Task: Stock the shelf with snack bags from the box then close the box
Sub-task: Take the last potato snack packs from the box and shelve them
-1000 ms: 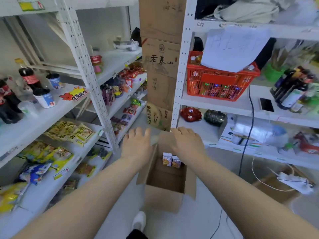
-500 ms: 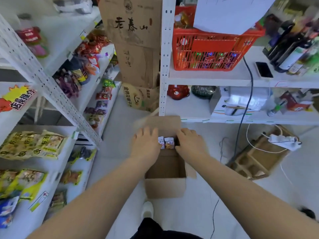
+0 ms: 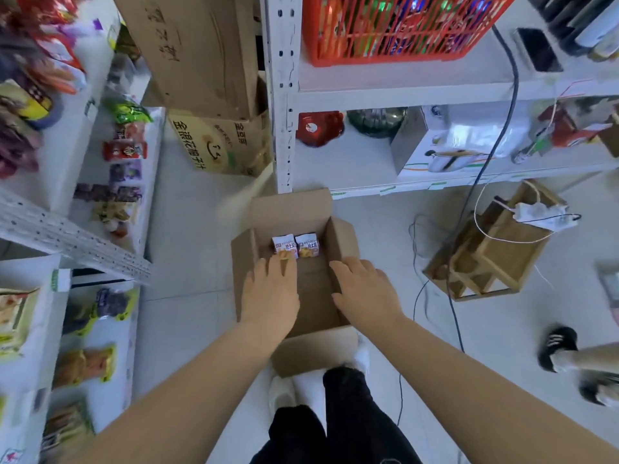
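Note:
An open cardboard box sits on the floor in front of my feet, its flaps spread. Two small snack bags stand side by side against its far inner wall. My left hand reaches into the box with fingers extended, fingertips just below the left bag. My right hand hovers over the box's right side, fingers relaxed, holding nothing. The stocked shelf with yellow and mixed snack bags runs along the left.
A white rack stands behind the box, carrying a red basket. Stacked cartons sit at the back. A wooden crate with a power strip and cables lies to the right. Another person's foot is at far right.
The view has tilted down and closer to the box. Both hands have gone from the box's far flaps down into its opening, the left one nearing the snack bags.

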